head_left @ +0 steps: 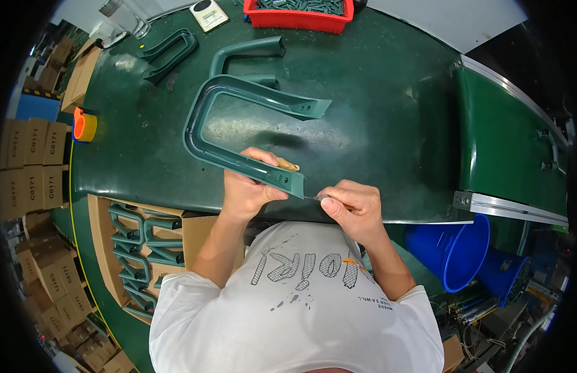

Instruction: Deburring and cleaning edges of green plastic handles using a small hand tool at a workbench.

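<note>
My left hand (241, 194) grips the near arm of a green U-shaped plastic channel piece (201, 109), held above the table. Its curved end points left, and both open ends point right. Something tan covers a fingertip of this hand. In my right hand (358, 208), pinched between thumb and fingers, is a small tool with a thin metal tip (321, 198); most of it is hidden. The tip meets or nearly meets the corner of the piece's near end. Behind, another green U-shaped piece (238, 48) lies partly covered by the held one.
A third green piece (171, 56) lies at the far left, near a small scale (209, 15). A red bin (299, 21) of small green parts stands at the back. Orange tape (84, 126) sits at the left edge. Below are a carton (103, 248) of green pieces and a blue bucket (450, 255).
</note>
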Tool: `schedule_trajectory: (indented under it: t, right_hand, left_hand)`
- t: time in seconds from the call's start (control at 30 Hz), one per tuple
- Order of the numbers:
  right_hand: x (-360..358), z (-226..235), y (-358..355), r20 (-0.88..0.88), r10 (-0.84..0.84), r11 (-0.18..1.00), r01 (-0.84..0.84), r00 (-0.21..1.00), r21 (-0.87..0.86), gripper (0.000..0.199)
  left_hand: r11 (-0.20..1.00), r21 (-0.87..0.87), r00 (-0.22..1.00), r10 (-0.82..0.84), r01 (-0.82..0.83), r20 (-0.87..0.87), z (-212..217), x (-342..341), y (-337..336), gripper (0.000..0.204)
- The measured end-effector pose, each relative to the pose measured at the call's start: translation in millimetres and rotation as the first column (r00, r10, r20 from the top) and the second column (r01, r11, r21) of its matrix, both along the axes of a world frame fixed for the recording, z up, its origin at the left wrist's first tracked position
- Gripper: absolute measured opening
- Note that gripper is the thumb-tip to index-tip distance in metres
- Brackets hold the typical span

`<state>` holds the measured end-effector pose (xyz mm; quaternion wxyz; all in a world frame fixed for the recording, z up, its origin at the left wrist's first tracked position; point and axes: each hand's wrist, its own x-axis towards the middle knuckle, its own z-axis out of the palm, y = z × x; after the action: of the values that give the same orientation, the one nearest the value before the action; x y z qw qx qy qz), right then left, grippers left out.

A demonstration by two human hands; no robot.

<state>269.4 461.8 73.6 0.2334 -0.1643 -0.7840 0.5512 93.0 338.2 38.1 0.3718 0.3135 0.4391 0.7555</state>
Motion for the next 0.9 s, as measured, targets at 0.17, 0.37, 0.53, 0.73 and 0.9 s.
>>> schedule_trajectory:
  t: [0.17,0.37,0.53,0.73,0.9]
  right_hand:
    - [-1,-1,1,-0.008,-0.008,0.999,0.008,1.000,0.044,0.022]
    - [-6,-6,-2,-0.056,-0.071,0.991,0.077,0.996,0.113,0.020]
    - [-15,-14,-3,-0.046,-0.167,0.972,0.172,0.985,0.159,0.015]
    - [-15,-30,4,-0.020,-0.202,0.950,0.191,0.979,-0.248,0.023]
    - [2,-5,8,0.072,0.136,0.898,-0.092,0.988,-0.429,0.038]
  left_hand:
    - [0.998,-0.041,0.998,0.047,-0.046,0.032,2,5,-2,0.053]
    - [0.999,-0.006,0.999,0.054,-0.054,0.008,-4,7,-3,0.052]
    - [1.000,-0.003,1.000,0.009,-0.009,0.026,-6,14,-6,0.053]
    - [0.995,0.104,1.000,-0.011,0.009,0.012,0,22,1,0.045]
    - [0.994,0.105,0.998,-0.038,0.043,-0.048,-2,10,2,0.044]
